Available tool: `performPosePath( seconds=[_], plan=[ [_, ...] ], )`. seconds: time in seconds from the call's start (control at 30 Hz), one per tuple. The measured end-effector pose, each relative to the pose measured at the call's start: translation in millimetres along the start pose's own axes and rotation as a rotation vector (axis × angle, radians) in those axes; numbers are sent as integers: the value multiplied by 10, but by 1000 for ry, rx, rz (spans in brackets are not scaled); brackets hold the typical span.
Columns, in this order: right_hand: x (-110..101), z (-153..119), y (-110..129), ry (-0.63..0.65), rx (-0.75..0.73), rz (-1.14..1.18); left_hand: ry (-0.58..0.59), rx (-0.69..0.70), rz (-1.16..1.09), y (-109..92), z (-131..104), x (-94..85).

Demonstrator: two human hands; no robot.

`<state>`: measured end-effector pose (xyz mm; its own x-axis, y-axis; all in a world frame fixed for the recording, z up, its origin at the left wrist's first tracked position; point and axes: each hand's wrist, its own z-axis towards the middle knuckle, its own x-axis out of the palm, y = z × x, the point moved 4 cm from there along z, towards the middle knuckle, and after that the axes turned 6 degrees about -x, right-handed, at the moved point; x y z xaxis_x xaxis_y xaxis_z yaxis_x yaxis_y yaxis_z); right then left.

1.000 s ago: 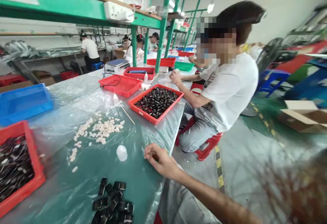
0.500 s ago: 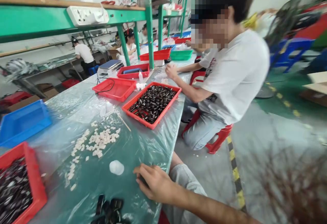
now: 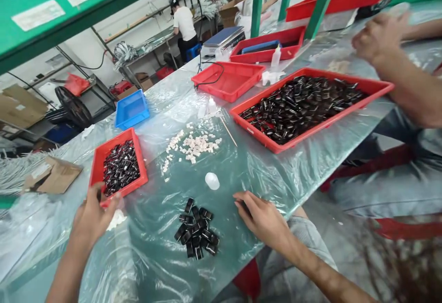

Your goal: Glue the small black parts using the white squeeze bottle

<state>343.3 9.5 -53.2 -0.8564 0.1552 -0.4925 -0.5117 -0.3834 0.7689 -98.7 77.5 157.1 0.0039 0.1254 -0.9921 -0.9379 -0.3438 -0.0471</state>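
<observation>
My left hand (image 3: 91,215) grips the near corner of a small red tray (image 3: 99,159) filled with black parts. My right hand (image 3: 262,218) rests on the plastic-covered table (image 3: 276,174) near its edge, fingers curled over a small dark piece. Between my hands lies a pile of black parts (image 3: 196,234). A white cap (image 3: 212,181) sits just beyond the pile, and a scatter of small white pieces (image 3: 191,145) lies farther back.
A large red tray of black parts (image 3: 304,107) stands at the right, with a co-worker's hand (image 3: 380,36) above its far end. An empty red tray (image 3: 226,79), a blue tray (image 3: 132,108) and green shelf posts (image 3: 257,3) stand behind. More people work in the background.
The view has swung left and down. My left hand has come into sight on the small red tray. My right hand stays near the table edge.
</observation>
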Motion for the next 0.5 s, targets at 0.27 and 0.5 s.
performPosePath(
  seconds=[0.27, 0.5],
  plan=[
    [-16, -31, 4, -26, -113, -146, -89, 77, 46, -86, 314, -223],
    [-14, -59, -24, -75, -237, -234, -141, 146, 123, 60, 71, 145]
  ],
)
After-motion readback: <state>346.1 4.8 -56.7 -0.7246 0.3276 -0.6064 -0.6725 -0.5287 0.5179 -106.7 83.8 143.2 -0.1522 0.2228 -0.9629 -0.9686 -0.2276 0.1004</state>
